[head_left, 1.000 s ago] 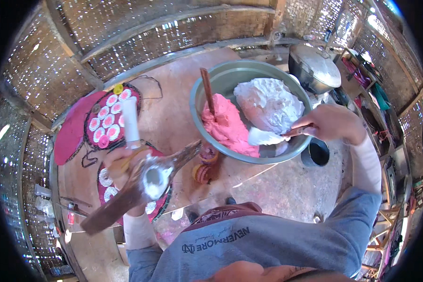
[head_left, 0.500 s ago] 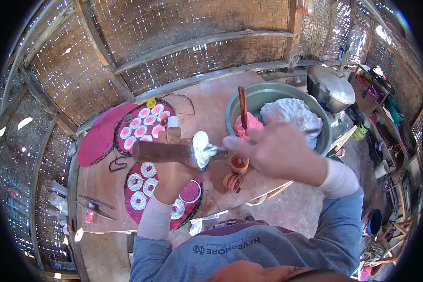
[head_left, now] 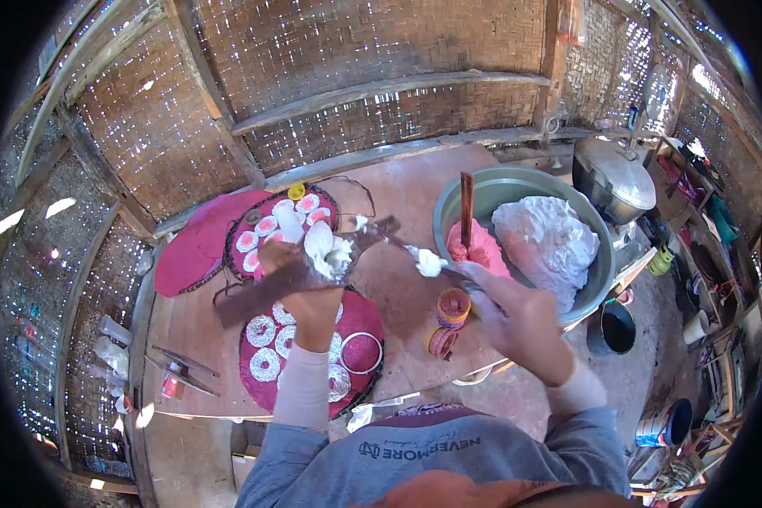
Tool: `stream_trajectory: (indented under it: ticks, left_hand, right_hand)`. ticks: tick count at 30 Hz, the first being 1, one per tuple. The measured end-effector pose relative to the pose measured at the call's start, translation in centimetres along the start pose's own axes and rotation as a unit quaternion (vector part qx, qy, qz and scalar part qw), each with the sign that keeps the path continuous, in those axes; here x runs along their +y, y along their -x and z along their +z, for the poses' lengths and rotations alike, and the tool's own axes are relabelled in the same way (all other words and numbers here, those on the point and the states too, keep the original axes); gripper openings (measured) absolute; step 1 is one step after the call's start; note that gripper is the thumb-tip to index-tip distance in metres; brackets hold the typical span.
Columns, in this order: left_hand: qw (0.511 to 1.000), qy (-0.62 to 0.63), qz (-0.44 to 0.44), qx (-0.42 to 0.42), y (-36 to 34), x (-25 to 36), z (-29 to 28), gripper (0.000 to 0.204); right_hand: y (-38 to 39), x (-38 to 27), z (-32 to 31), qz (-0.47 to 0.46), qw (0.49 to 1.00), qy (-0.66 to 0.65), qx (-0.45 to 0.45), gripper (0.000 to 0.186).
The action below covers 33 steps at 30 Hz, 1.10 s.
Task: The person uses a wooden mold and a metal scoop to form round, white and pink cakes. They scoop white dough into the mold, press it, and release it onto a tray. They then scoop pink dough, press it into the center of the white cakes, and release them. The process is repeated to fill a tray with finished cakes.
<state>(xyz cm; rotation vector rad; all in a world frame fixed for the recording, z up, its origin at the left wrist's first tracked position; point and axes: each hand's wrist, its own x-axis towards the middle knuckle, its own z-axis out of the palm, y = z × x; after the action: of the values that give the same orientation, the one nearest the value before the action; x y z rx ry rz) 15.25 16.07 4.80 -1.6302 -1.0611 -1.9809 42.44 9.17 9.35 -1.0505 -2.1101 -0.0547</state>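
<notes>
The left hand [head_left: 310, 310] grips a slanting wooden bar [head_left: 261, 300]; the right hand [head_left: 518, 315] grips a stick [head_left: 451, 272], its white blob [head_left: 429, 263] near the bar's right end

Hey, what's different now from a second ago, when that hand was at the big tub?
The right hand swung left from the tub toward the wooden tool, bringing white paste on its scraper. Neither hand visibly grabbed or let go of anything: the left hand still holds the tool. The pink paste stayed in the tub, with its upright stick.
</notes>
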Motion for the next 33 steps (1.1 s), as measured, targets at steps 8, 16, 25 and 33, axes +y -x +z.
stream_trajectory:
  ticks: [8, 16, 25, 33]
  left_hand:
    - [0.832, 0.376, -0.399, 0.088, 3.1, -0.5, 3.1, 0.038]
    - [0.694, 0.519, -0.484, 0.123, 0.4, -2.3, -1.3, 0.033]
    - [0.877, 0.389, -0.277, -0.063, -3.4, -1.6, -6.5, 0.039]
    - [0.634, 0.743, -0.196, -0.086, -1.0, 1.5, -1.2, 0.032]
  right_hand:
    - [3.2, -0.8, 7.1, 0.088, 0.972, -0.216, 0.001, 0.037]
    - [3.6, 6.8, -6.1, 0.145, 0.939, -0.279, -0.140, 0.036]
    - [5.7, 25.0, -4.7, 0.243, 0.863, 0.397, -0.195, 0.018]
    - [-1.7, 6.7, 5.5, 0.101, 0.864, -0.382, -0.312, 0.045]
